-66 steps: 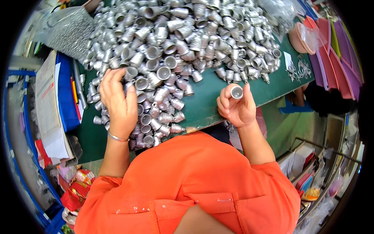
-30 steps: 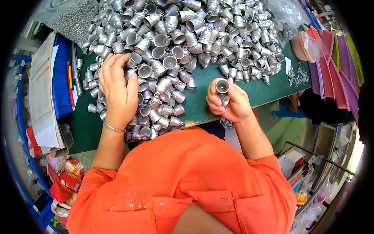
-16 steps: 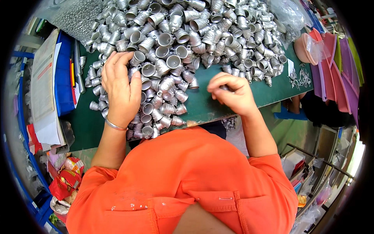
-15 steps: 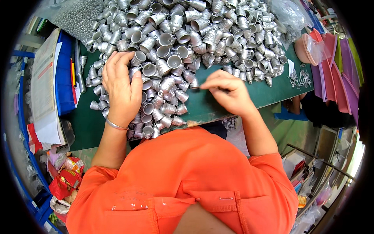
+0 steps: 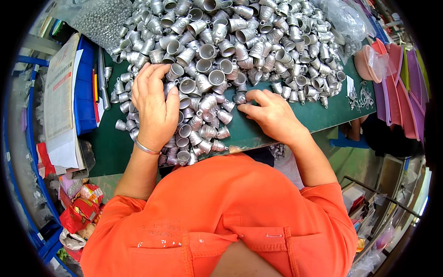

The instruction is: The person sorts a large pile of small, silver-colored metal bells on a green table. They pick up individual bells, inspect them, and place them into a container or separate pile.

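Note:
Small silver metal bells (image 5: 217, 77), many with a loop on top, are heaped across the green table. My left hand (image 5: 157, 101), with a bracelet at its wrist, rests on the near left part of the heap. Its fingers are stretched out over the bells and the thumb stands apart. At the right edge of this near pile, the thumb and forefinger of my right hand (image 5: 272, 113) pinch a single bell (image 5: 239, 98). The other fingers of that hand are curled, and part of its palm side is hidden.
A blue tray (image 5: 85, 92) with papers and pens stands at the left. Behind it lies a clear bag (image 5: 99, 23) of small silver pieces. A pink bowl (image 5: 367, 63) and coloured bins (image 5: 397, 87) are at the right, beside silver loops (image 5: 362, 98).
My right hand has closed its thumb and forefinger around a bell at the pile's edge. My left hand stays on the heap. The whole view has shifted slightly.

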`<state>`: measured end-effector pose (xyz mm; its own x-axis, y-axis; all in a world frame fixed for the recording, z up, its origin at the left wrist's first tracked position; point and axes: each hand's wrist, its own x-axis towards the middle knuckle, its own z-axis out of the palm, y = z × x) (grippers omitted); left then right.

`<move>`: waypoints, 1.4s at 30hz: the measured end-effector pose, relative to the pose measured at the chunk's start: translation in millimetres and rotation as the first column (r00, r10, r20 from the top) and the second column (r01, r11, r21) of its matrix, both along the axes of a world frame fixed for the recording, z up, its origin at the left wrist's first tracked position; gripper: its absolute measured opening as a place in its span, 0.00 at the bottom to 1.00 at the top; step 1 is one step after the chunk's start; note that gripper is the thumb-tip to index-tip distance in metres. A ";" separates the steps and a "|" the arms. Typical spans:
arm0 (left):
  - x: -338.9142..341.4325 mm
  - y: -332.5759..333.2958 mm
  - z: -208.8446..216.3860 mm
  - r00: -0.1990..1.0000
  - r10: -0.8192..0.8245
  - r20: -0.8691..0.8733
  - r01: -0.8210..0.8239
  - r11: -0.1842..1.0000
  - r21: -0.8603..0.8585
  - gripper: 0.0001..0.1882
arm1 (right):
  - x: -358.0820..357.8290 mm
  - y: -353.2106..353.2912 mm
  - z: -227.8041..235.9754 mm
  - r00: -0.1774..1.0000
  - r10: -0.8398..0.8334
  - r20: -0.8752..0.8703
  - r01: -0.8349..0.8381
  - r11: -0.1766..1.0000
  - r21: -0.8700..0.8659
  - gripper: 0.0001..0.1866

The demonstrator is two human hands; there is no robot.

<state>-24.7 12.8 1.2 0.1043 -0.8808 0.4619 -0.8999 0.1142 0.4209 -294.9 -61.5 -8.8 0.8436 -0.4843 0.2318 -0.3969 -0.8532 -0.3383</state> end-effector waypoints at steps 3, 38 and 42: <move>-0.1 -0.3 0.5 1.000 -0.003 -0.002 0.003 1.000 -0.002 0.21 | -4.0 3.3 8.4 0.999 -0.036 -0.004 0.036 0.986 0.165 0.16; 2.0 -1.2 -1.8 1.000 -0.022 0.005 0.022 1.000 0.015 0.22 | -52.2 -8.9 17.0 0.674 -0.646 0.358 -0.532 -0.088 0.842 0.26; -0.7 3.3 2.3 1.000 0.015 -0.004 -0.015 0.999 0.032 0.22 | -70.8 -86.9 65.8 0.684 -0.680 0.264 -0.192 0.182 0.964 0.24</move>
<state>-25.4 16.1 3.5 0.1195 -0.8935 0.4328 -0.8995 0.0872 0.4282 -365.7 -148.4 56.9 0.5072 -0.8262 -0.2455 0.1305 0.3551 -0.9257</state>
